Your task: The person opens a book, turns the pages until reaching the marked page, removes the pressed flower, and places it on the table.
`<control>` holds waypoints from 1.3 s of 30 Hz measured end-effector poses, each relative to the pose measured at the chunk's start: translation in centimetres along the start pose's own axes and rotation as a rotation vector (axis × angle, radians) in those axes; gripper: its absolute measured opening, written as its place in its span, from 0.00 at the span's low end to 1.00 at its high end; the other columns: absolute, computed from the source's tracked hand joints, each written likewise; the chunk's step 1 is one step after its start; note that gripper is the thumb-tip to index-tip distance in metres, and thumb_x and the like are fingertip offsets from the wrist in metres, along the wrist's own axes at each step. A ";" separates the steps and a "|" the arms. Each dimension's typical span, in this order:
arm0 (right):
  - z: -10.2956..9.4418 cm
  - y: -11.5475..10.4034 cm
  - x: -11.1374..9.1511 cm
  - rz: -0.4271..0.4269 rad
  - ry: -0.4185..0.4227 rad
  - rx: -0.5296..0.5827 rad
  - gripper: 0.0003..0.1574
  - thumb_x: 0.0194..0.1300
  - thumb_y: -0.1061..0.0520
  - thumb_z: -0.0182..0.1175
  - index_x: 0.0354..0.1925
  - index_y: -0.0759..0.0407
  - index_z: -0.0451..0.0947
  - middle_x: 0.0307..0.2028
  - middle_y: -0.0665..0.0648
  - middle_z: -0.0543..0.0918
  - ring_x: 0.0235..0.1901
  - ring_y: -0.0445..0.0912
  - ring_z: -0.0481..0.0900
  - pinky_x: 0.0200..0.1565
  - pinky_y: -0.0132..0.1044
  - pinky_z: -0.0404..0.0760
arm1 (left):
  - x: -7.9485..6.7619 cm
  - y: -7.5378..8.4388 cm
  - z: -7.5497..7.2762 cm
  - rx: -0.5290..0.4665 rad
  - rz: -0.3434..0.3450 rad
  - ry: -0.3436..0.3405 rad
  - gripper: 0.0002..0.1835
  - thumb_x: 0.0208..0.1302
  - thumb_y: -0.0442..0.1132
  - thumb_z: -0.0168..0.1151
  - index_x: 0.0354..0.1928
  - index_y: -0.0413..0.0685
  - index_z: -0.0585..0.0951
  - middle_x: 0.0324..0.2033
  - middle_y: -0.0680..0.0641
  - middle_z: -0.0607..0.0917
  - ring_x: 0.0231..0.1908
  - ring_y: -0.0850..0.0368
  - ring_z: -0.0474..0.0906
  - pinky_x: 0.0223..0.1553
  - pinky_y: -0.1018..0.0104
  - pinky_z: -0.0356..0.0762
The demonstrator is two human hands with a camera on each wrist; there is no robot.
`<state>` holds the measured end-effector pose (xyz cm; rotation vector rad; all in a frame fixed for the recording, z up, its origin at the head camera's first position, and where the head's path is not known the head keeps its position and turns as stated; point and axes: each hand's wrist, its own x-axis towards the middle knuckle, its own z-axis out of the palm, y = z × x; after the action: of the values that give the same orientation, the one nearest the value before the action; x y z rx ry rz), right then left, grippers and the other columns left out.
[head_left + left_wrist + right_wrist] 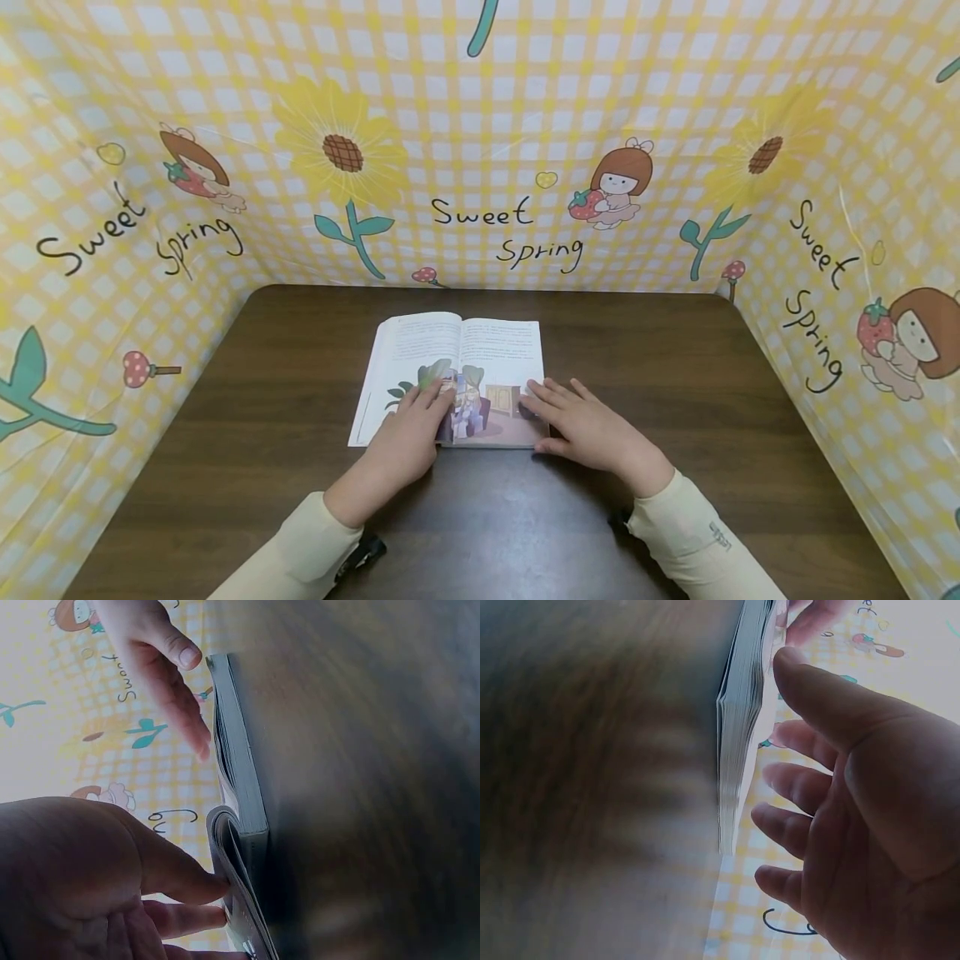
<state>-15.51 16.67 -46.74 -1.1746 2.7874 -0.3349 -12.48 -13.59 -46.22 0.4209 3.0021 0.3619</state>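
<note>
The book (461, 362) lay spread mid-table, pages up, its top edge well apart from the tabletop's (660, 358) far edge at twelve o'clock. The left hand (408, 429) rested at the book's seven o'clock, fingers extended without curling, tips on the left page just beside the fold. The right hand (588, 421) sat at four o'clock, fingers stretched and fanned, tips reaching over the right page's outer edge, thumb near its lower corner; whether they pressed the paper could not be told. Brown wood stretched widely at nine and three o'clock, and again at six between the cream sleeves (701, 533). Checked cloth (480, 125) bounded the table at ten, twelve and two o'clock.
</note>
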 end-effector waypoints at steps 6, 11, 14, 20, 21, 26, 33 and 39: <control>0.1 -0.1 0.1 -0.013 -0.025 0.011 0.45 0.70 0.38 0.63 0.77 0.52 0.64 0.78 0.57 0.62 0.77 0.58 0.58 0.74 0.67 0.51 | 0.1 -0.2 0.2 -0.018 -0.015 0.024 0.25 0.74 0.45 0.58 0.70 0.49 0.75 0.75 0.40 0.66 0.72 0.31 0.62 0.59 0.28 0.72; 0.0 -0.2 0.2 -0.024 -0.042 -0.006 0.41 0.71 0.42 0.63 0.75 0.53 0.67 0.77 0.57 0.64 0.77 0.58 0.60 0.73 0.68 0.53 | 0.2 -0.4 0.4 -0.046 -0.021 0.027 0.32 0.68 0.55 0.66 0.69 0.49 0.75 0.75 0.40 0.67 0.72 0.29 0.62 0.57 0.24 0.71; -0.1 -0.3 0.2 -0.030 -0.033 -0.022 0.37 0.72 0.44 0.63 0.74 0.53 0.69 0.76 0.57 0.67 0.76 0.58 0.62 0.72 0.68 0.55 | 0.2 -0.4 0.6 -0.046 -0.020 0.030 0.33 0.66 0.55 0.68 0.69 0.49 0.75 0.75 0.40 0.67 0.72 0.28 0.63 0.56 0.24 0.71; -0.4 -0.3 0.3 -0.104 0.012 -0.118 0.23 0.73 0.50 0.63 0.63 0.51 0.82 0.67 0.55 0.79 0.69 0.54 0.74 0.68 0.64 0.67 | 0.2 -0.4 0.6 -0.052 -0.032 0.025 0.33 0.65 0.55 0.69 0.69 0.49 0.75 0.75 0.40 0.67 0.72 0.29 0.62 0.56 0.24 0.70; -0.4 -0.3 0.3 -0.127 0.026 -0.147 0.19 0.72 0.52 0.64 0.59 0.51 0.85 0.65 0.54 0.81 0.67 0.53 0.77 0.67 0.62 0.70 | 0.2 -0.3 0.5 -0.052 -0.034 0.024 0.33 0.65 0.55 0.69 0.69 0.49 0.75 0.75 0.40 0.67 0.72 0.29 0.62 0.56 0.24 0.70; -0.5 -0.4 0.5 -0.208 0.109 -0.250 0.13 0.65 0.63 0.67 0.44 0.47 0.88 0.53 0.51 0.89 0.56 0.46 0.85 0.60 0.53 0.80 | 0.2 -0.2 0.4 -0.056 -0.045 0.024 0.34 0.66 0.55 0.69 0.69 0.50 0.75 0.75 0.40 0.67 0.73 0.29 0.61 0.58 0.24 0.69; -0.3 -0.5 0.7 -0.157 0.237 -0.265 0.10 0.66 0.64 0.61 0.31 0.50 0.75 0.22 0.44 0.79 0.22 0.40 0.72 0.33 0.38 0.79 | 0.0 0.1 0.0 -0.006 0.005 0.073 0.30 0.64 0.53 0.70 0.65 0.49 0.79 0.73 0.39 0.70 0.73 0.31 0.62 0.62 0.23 0.64; -0.5 -0.5 0.7 -0.134 0.299 -0.260 0.10 0.67 0.63 0.59 0.30 0.51 0.72 0.16 0.42 0.71 0.16 0.40 0.65 0.24 0.37 0.72 | 0.0 0.2 0.1 0.039 0.143 0.092 0.26 0.63 0.53 0.71 0.61 0.53 0.82 0.71 0.44 0.74 0.74 0.35 0.62 0.68 0.25 0.57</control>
<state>-15.78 15.90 -46.12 -1.4850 3.0898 -0.1739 -12.45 -13.38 -46.23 0.6421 3.0807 0.3431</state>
